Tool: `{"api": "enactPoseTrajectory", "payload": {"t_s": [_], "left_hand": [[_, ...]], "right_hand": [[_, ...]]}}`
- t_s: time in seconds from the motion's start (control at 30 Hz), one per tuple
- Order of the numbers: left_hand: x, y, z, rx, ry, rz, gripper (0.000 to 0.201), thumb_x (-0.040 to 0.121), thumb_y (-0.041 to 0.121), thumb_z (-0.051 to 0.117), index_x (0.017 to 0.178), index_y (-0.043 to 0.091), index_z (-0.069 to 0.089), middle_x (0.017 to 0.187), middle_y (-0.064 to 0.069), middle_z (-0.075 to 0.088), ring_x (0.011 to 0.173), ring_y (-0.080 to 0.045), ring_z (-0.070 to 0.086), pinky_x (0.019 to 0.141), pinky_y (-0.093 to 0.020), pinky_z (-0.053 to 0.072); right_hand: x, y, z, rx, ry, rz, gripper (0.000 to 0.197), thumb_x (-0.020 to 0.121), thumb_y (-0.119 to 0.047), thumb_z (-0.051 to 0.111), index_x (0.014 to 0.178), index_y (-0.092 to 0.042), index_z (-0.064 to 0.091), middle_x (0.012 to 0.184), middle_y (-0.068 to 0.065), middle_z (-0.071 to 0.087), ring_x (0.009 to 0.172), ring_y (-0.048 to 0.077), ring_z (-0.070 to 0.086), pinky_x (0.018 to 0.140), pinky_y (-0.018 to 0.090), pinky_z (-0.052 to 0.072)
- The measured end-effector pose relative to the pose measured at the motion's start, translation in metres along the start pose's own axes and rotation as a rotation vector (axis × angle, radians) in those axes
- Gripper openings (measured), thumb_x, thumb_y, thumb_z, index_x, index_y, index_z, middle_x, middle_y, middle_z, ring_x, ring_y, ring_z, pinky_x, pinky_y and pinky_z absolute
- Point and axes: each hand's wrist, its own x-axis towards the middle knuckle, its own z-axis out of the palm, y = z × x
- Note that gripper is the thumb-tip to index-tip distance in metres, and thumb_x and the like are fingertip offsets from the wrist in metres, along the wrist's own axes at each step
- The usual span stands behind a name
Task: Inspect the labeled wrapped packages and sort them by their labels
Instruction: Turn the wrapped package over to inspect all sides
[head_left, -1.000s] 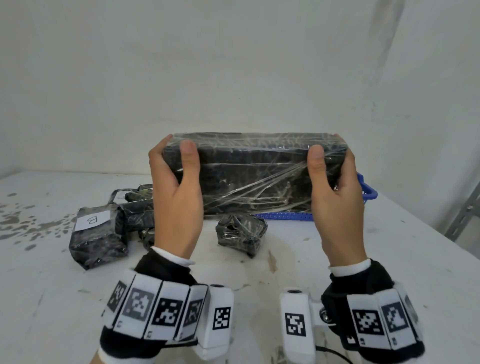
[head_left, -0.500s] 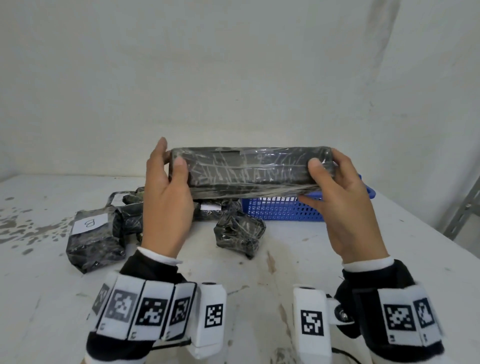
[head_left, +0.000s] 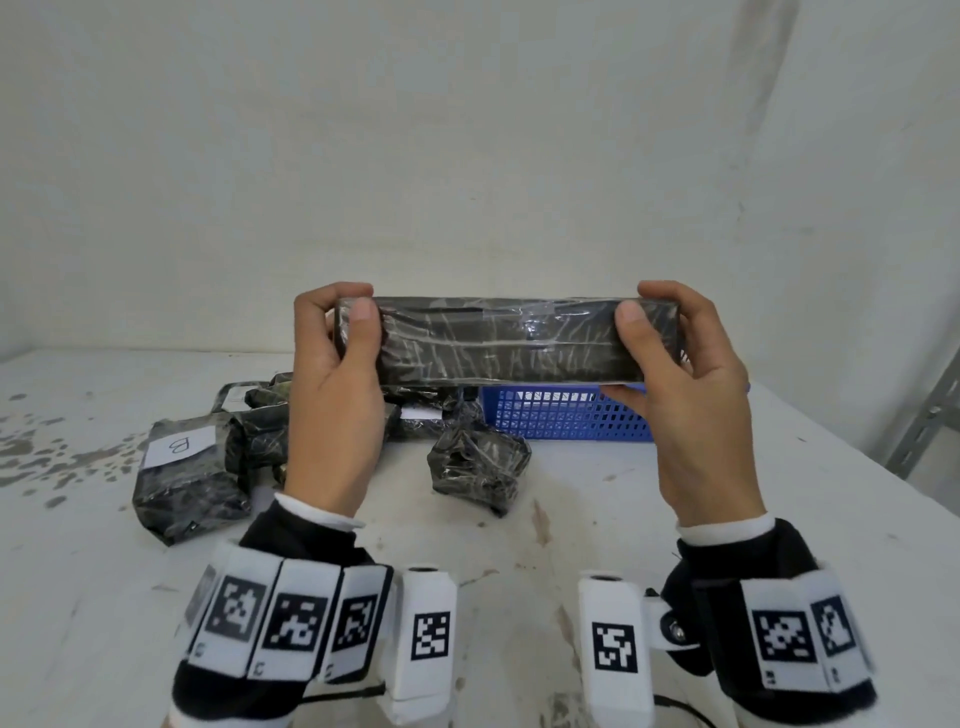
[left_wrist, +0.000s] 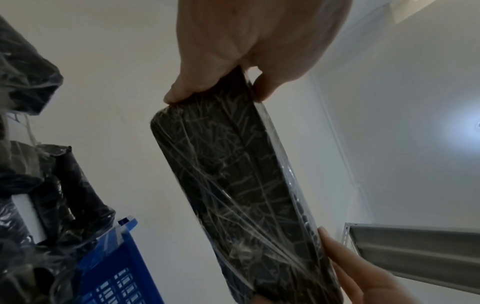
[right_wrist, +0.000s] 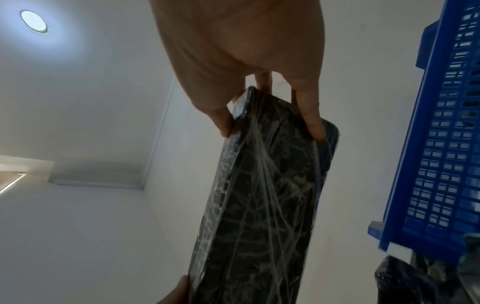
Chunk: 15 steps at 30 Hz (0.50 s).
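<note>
Both hands hold the long wrapped package (head_left: 498, 340) up level above the worktop (head_left: 571, 519). My left hand (head_left: 332, 395) pinches its left end, thumb on the near face and fingers curled round behind. My right hand (head_left: 691, 395) pinches the right end the same way, thumb in front, fingers behind and under. I see no label on the face turned toward me. Below it, on the worktop, sits a blue basket (head_left: 566, 421). Left of the basket lies a heap of dark wrapped packages (head_left: 260, 431), one package marked B (head_left: 182, 483) nearest me. A small wrapped package (head_left: 478, 462) lies apart, in front of the basket.
</note>
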Motion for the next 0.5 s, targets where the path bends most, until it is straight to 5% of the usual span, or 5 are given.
{"api": "enactPoseTrajectory", "payload": {"t_s": [0.07,0.2,0.27,0.33,0.5], "left_hand": [[-0.0016,0.0027,0.0012,-0.016,-0.034,-0.002,0.013,0.101,0.03,0.048,0.114,0.026,0.049,0.083,0.005,0.052,0.063,-0.003,0.051,0.061,-0.018,0.041],[-0.0055,0.0059,0.0033,0.087,-0.096,0.001,0.048,0.086,0.024,0.07,0.125,0.022,0.043,0.077,0.011,0.05,0.058,0.011,0.055,0.06,-0.005,0.042],[-0.0058,0.005,0.003,0.109,-0.111,-0.005,0.062,0.079,0.032,0.079,0.127,0.027,0.041,0.097,0.005,0.061,0.081,0.008,0.062,0.077,-0.015,0.051],[-0.0054,0.0008,0.0009,0.153,-0.132,-0.024,0.075,0.068,0.043,0.085,0.125,0.035,0.037,0.124,-0.002,0.058,0.107,-0.009,0.062,0.096,-0.032,0.051],[-0.0049,-0.0002,0.0014,0.196,-0.14,-0.026,0.086,0.059,0.048,0.088,0.127,0.038,0.035,0.132,-0.004,0.051,0.115,-0.015,0.057,0.102,-0.035,0.048]], "right_hand": [[0.0002,0.0008,0.0003,-0.007,0.005,-0.002,0.021,0.096,-0.024,0.066,0.117,-0.025,0.063,0.098,-0.011,0.066,0.089,0.001,0.069,0.078,0.037,0.063],[0.0013,0.0027,-0.0018,-0.015,0.006,-0.009,0.026,0.094,-0.029,0.069,0.118,-0.034,0.06,0.112,0.003,0.068,0.106,0.021,0.069,0.092,0.049,0.058],[0.0008,0.0039,-0.0023,-0.063,-0.011,-0.021,0.036,0.09,-0.037,0.073,0.122,-0.037,0.056,0.117,-0.001,0.067,0.11,0.019,0.067,0.097,0.047,0.055],[-0.0006,0.0055,-0.0009,-0.134,-0.032,-0.038,0.057,0.082,-0.043,0.078,0.131,-0.041,0.048,0.124,-0.005,0.063,0.114,0.012,0.064,0.101,0.036,0.053],[-0.0023,0.0068,0.0005,-0.224,-0.056,-0.026,0.088,0.068,-0.052,0.08,0.143,-0.042,0.035,0.136,-0.011,0.055,0.122,0.007,0.057,0.105,0.027,0.047]]}}
